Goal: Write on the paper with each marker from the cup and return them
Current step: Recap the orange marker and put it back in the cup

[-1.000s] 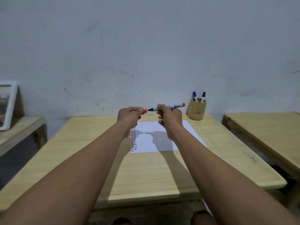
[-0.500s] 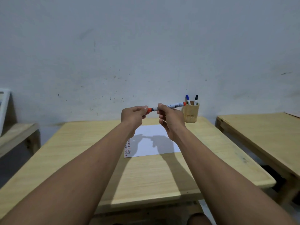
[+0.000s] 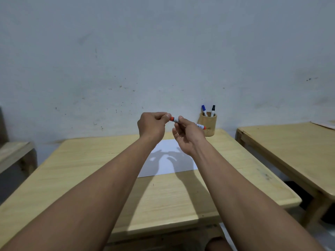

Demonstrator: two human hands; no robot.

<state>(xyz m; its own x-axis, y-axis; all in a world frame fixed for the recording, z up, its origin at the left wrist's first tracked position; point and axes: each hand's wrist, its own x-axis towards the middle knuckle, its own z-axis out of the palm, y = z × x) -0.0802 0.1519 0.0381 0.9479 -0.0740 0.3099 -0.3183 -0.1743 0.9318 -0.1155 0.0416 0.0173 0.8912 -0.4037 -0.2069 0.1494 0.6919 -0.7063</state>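
Head view: both hands are raised above the table [image 3: 101, 160].
Left hand [image 3: 151, 125]: the orange cap [image 3: 171, 118] is pinched.
Right hand [image 3: 187, 135]: the marker [image 3: 198, 125] barrel is gripped.
Paper [image 3: 168, 164]: laid flat beneath the hands.
Cup [image 3: 207, 124]: set at the far right; two markers are held inside.

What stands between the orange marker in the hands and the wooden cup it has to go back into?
Nothing visible. The orange marker is held above the table, and the wooden cup stands just beyond its far end; the blue marker and black marker share the cup.
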